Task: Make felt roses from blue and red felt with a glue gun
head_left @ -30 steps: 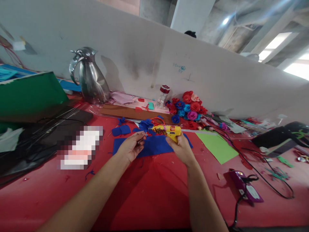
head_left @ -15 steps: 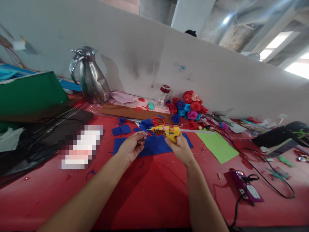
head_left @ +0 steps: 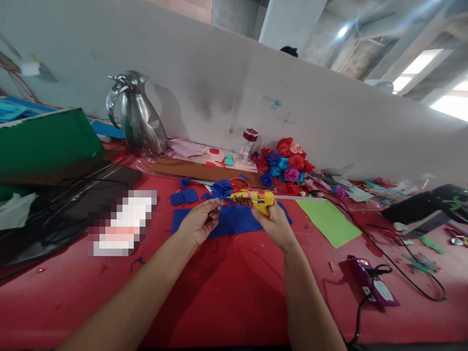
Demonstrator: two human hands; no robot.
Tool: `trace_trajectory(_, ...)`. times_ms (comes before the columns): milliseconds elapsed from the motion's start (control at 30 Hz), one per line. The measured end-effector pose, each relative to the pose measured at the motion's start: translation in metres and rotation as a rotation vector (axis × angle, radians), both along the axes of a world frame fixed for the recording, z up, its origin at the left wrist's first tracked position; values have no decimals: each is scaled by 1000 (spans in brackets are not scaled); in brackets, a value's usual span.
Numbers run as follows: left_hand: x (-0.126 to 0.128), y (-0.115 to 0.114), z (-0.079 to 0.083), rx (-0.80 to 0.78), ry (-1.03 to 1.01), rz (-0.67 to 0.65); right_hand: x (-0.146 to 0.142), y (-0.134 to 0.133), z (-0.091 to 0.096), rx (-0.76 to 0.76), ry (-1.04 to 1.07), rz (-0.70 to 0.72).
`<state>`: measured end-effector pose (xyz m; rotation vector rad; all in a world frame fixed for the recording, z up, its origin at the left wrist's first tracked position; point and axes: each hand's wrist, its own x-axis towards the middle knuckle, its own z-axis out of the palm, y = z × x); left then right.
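My right hand (head_left: 275,226) grips a yellow glue gun (head_left: 253,198), its nozzle pointing left toward my left hand. My left hand (head_left: 199,222) is pinched shut on a small thin piece at its fingertips, too small to name. Both hands hover over a blue felt sheet (head_left: 234,220) on the red table cover (head_left: 226,287). A blue felt flower (head_left: 221,188) lies just behind the glue gun's tip, next to red-handled scissors (head_left: 239,183).
A steel jug (head_left: 137,121) stands at the back left beside a green board (head_left: 44,141). A heap of felt roses (head_left: 285,161) and a small jar (head_left: 247,145) lie against the white wall. A green sheet (head_left: 329,222), black cables (head_left: 395,263) and a purple device (head_left: 369,281) are at right.
Almost nothing: the glue gun shifted slightly left and back again; my left hand stays pinched at the nozzle.
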<state>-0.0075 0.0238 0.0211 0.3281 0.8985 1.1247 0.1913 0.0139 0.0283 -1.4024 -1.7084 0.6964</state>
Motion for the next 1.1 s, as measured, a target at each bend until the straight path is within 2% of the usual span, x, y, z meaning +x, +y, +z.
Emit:
trace_trajectory(533,2,0,-6,62,44,1,-7,-1,1,18,56,-5)
trace_trajectory(733,2,1,-5,54,59,4,-9,0,-1,19,-10,-51)
trace_trajectory(933,3,0,-3,39,66,3,-13,-2,-3,89,-78,-128)
trace_trajectory(1100,1,2,-6,31,26,5,-12,-4,-1,132,-78,-132)
